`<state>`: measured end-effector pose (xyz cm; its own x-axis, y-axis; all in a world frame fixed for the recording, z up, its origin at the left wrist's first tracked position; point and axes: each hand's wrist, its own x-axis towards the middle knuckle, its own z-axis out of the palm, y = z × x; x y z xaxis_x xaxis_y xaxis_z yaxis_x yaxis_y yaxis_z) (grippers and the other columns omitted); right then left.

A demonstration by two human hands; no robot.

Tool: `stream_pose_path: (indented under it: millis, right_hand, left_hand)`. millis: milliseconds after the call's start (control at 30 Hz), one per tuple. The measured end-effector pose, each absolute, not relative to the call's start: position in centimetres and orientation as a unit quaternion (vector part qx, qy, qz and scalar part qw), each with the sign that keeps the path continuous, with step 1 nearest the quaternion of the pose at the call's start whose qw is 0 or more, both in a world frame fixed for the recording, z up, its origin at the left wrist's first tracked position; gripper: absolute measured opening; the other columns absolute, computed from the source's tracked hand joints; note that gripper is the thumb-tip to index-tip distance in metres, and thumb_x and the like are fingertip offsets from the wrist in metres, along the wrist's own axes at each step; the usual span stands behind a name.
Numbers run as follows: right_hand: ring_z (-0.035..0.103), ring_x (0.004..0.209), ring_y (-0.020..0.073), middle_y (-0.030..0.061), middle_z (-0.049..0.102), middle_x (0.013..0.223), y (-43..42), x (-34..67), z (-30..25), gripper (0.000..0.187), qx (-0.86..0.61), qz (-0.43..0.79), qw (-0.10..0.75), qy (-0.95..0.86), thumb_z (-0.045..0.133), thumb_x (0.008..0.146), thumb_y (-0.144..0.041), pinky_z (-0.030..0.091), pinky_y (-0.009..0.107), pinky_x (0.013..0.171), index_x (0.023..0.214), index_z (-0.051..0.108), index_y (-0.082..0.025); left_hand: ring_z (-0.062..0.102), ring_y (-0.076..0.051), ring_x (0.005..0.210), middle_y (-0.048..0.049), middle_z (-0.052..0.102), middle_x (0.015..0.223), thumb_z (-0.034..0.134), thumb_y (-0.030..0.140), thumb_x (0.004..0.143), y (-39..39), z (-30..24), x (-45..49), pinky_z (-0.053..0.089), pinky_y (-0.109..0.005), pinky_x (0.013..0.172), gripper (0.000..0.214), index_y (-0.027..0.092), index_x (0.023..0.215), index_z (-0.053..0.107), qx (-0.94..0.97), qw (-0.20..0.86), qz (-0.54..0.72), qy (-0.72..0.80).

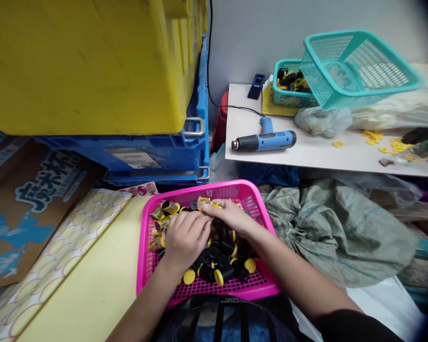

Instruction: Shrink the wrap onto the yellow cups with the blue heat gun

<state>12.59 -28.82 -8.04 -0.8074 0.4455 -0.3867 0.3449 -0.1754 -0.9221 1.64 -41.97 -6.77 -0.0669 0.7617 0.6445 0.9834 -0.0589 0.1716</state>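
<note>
A pink mesh basket (251, 186) sits in front of me with several small black cylinders with yellow caps (224, 274) in it. At its left side lie small cylinders with yellow printed wraps (157, 243). My right hand (230, 214) is over the basket, closed on a small yellow printed cylinder (202, 202) between thumb and fingers. Beside it my left hand (187, 235) is closed, knuckles up, its fingertips close to the right thumb. Whatever the left fingers hold, if anything, is hidden beneath them.
On the white table (314, 154) lie a blue heat gun (276, 141), yellow rings (373, 136) and teal baskets (360, 92). Yellow (82, 71) and blue crates (157, 156) stand at left above a sheet of round stickers (71, 232). A grey-green sack (335, 228) lies right.
</note>
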Motion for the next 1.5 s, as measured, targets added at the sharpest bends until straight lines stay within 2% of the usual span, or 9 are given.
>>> stream_pose_path:
  millis: [100,167,267,333,667,833,933,1100,1500]
  right_hand:
    - [0.052,0.079,0.0027,0.0036,0.062,0.094,-28.5,13.0,-7.8,0.068,-0.304,0.696,0.040,-0.650,0.061,0.073,-0.069,0.039,0.013,0.074,0.101,0.062,-0.007]
    - [0.053,0.080,0.0032,0.0030,0.062,0.092,-28.4,13.2,-7.4,0.063,-0.288,0.694,0.028,-0.660,0.066,0.070,-0.063,0.039,0.013,0.075,0.099,0.064,-0.007]
    - [0.053,0.082,0.0027,0.0017,0.062,0.091,-28.3,13.3,-6.6,0.054,-0.273,0.686,0.017,-0.674,0.072,0.067,-0.054,0.037,0.011,0.076,0.094,0.066,-0.007]
    - [0.052,0.081,0.0016,0.0011,0.062,0.092,-28.3,13.3,-6.2,0.050,-0.280,0.679,0.021,-0.678,0.070,0.071,-0.052,0.036,0.011,0.076,0.094,0.065,-0.007]
    - [0.042,0.068,-0.0002,0.0021,0.053,0.074,-28.3,13.3,-6.5,0.054,-0.307,0.690,0.069,-0.652,0.067,0.071,-0.057,0.032,0.011,0.066,0.077,0.055,-0.004]
    - [0.047,0.075,0.0037,0.0078,0.054,0.097,-27.4,13.9,-6.1,0.055,-0.281,0.757,0.125,-0.576,0.041,0.077,-0.057,0.037,0.014,0.063,0.103,0.044,-0.009]
    - [0.048,0.076,0.0036,0.0088,0.053,0.106,-26.8,14.4,-5.8,0.062,-0.263,0.786,0.144,-0.540,0.053,0.067,-0.050,0.040,0.014,0.064,0.113,0.036,-0.013]
    - [0.051,0.069,0.0021,0.0035,0.053,0.090,-26.6,14.4,-5.9,0.077,-0.249,0.798,0.134,-0.531,0.076,0.060,-0.057,0.042,0.013,0.062,0.113,0.043,-0.013]
    - [0.052,0.072,-0.0005,0.0033,0.057,0.088,-27.0,14.2,-6.2,0.064,-0.251,0.767,0.120,-0.578,0.079,0.062,-0.050,0.044,0.010,0.066,0.103,0.054,-0.008]
  left_hand:
    - [0.064,-0.019,0.091,-0.0053,0.070,0.097,0.063,0.022,0.087,-41.9,-6.6,1.1,0.050,-0.034,0.082,0.006,0.020,0.089,0.069,-0.578,0.077,-0.440,-0.682]
    - [0.066,-0.020,0.093,-0.0058,0.069,0.099,0.065,0.027,0.085,-41.6,-6.4,0.5,0.052,-0.035,0.082,0.012,0.021,0.094,0.067,-0.468,-0.073,-0.522,-0.709]
    - [0.067,-0.016,0.074,-0.0009,0.068,0.079,0.073,0.032,0.074,-40.9,-5.9,-0.2,0.054,-0.029,0.068,0.035,0.019,0.105,0.062,-0.321,-0.336,-0.577,-0.672]
    - [0.064,-0.013,0.066,0.0027,0.065,0.071,0.077,0.032,0.069,-40.5,-5.6,-0.2,0.051,-0.025,0.064,0.040,0.017,0.103,0.061,-0.252,-0.387,-0.607,-0.646]
    - [0.063,-0.010,0.059,0.0057,0.064,0.063,0.083,0.030,0.063,-40.4,-5.6,0.6,0.052,-0.020,0.059,0.050,0.018,0.109,0.065,-0.210,-0.373,-0.632,-0.646]
    - [0.063,-0.013,0.051,0.0003,0.070,0.060,0.079,0.036,0.070,-40.8,-5.3,0.2,0.056,-0.026,0.055,0.028,0.017,0.090,0.076,-0.209,-0.318,-0.615,-0.690]
    - [0.070,-0.018,0.062,-0.0025,0.076,0.072,0.078,0.037,0.070,-41.2,-5.7,0.1,0.059,-0.029,0.059,0.026,0.020,0.090,0.078,-0.212,-0.280,-0.615,-0.706]
    - [0.075,-0.022,0.083,-0.0034,0.079,0.090,0.078,0.036,0.072,-41.5,-6.4,0.1,0.061,-0.036,0.081,0.021,0.024,0.088,0.079,-0.226,-0.238,-0.630,-0.703]
    - [0.074,-0.024,0.095,-0.0045,0.078,0.097,0.079,0.036,0.073,-41.5,-5.7,0.5,0.058,-0.040,0.095,0.015,0.025,0.084,0.079,-0.303,-0.251,-0.638,-0.662]
